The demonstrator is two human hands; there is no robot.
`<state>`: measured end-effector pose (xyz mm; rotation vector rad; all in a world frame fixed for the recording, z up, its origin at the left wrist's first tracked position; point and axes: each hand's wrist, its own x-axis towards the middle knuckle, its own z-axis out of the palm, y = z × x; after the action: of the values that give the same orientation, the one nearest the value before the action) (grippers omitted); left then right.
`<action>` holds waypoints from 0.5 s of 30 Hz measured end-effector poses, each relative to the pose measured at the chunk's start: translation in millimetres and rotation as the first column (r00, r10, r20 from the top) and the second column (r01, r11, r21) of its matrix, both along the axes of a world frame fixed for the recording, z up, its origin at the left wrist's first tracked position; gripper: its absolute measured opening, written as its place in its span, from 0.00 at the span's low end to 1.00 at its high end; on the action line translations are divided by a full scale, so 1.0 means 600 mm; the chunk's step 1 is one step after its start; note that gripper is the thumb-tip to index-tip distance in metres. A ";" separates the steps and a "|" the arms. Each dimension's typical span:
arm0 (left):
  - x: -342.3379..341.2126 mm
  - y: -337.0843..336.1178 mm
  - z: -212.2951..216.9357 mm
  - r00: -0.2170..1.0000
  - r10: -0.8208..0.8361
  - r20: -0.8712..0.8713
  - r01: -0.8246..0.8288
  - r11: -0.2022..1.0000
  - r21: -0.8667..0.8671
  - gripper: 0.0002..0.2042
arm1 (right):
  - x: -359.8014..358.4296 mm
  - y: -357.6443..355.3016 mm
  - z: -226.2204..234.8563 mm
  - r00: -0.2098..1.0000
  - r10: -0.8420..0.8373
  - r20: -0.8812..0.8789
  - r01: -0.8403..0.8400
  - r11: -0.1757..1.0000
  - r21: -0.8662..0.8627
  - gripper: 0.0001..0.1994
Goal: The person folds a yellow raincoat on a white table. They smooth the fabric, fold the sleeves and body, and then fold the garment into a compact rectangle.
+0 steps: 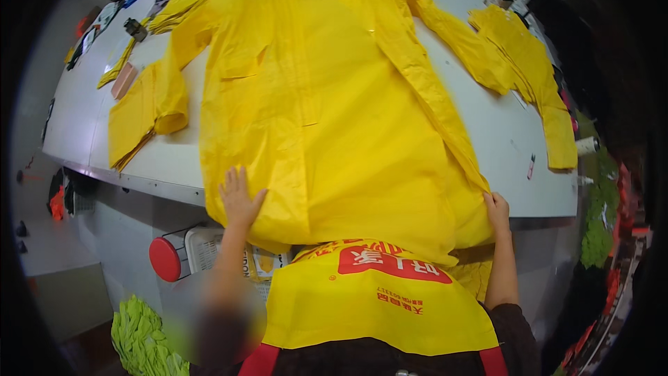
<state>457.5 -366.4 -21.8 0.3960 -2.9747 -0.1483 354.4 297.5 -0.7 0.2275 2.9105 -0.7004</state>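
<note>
A large yellow raincoat [369, 132] lies spread over the table, its front unfastened and its sleeves out to both sides. The hem hangs over the near edge, toward the yellow apron [376, 306] on my body. My left hand [241, 200] rests flat on the lower left front panel with its fingers spread. At the lower right side edge, my right hand [497, 212] pinches the raincoat's border between thumb and fingers. Some of the right fingers are hidden by the fabric.
Folded yellow pieces lie on the white table [522, 188] at left [132, 118] and right [522, 56]. A pink block [124, 81] and a small dark bottle [135, 29] sit at left. Below stand a red-topped stool [168, 259] and a white basket [203, 249]; green cloth [142, 334] lies lower left.
</note>
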 end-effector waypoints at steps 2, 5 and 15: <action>0.029 -0.025 0.003 1.000 -0.022 -0.016 0.022 1.000 0.005 0.38 | 0.006 -0.012 0.007 0.974 0.101 -0.202 -0.070 0.985 0.155 0.19; 0.031 -0.028 0.009 0.998 -0.020 -0.056 0.023 0.999 0.049 0.34 | -0.031 -0.109 0.015 0.904 0.216 -0.369 -0.142 0.966 0.218 0.28; -0.149 0.211 -0.001 0.967 -0.195 -0.165 0.210 0.974 0.084 0.28 | -0.209 -0.293 0.030 0.964 0.161 -0.213 -0.186 0.977 -0.101 0.11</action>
<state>368.4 -239.8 -22.4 0.0835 -2.8530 -0.3359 228.9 121.7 17.2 -0.1203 3.0138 -0.9146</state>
